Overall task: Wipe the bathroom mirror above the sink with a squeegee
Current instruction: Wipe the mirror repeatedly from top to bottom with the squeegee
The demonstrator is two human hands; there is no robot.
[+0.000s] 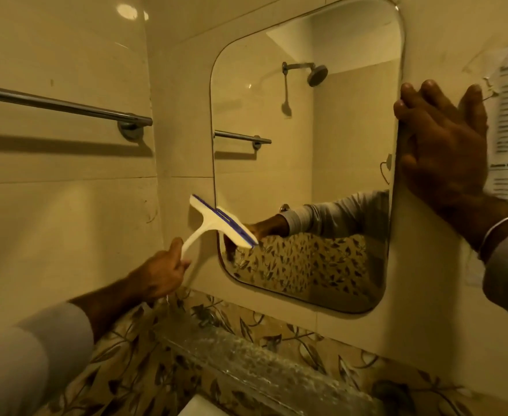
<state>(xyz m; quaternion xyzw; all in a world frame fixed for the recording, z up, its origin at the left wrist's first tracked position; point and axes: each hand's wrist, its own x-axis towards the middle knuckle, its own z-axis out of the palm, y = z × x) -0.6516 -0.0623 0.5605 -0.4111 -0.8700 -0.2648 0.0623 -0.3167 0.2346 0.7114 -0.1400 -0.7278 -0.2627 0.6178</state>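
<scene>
While the left hand (162,270) curls its fingers round the squeegee (216,225) handle, its blade straddles the mirror (306,163) edge at 7 o'clock. Right hand (444,145), fingers spread, steadies the 3 o'clock edge. Best seat the blade fully on glass, evenly pressed.

Glossy cream wall tiles (66,205) carry a chrome towel bar (60,105), above a leaf-patterned tile band (132,364), under warm light.

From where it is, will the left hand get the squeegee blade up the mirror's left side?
Probably yes: the left hand holds the squeegee at the mirror's lower left edge, with bare glass above it.
</scene>
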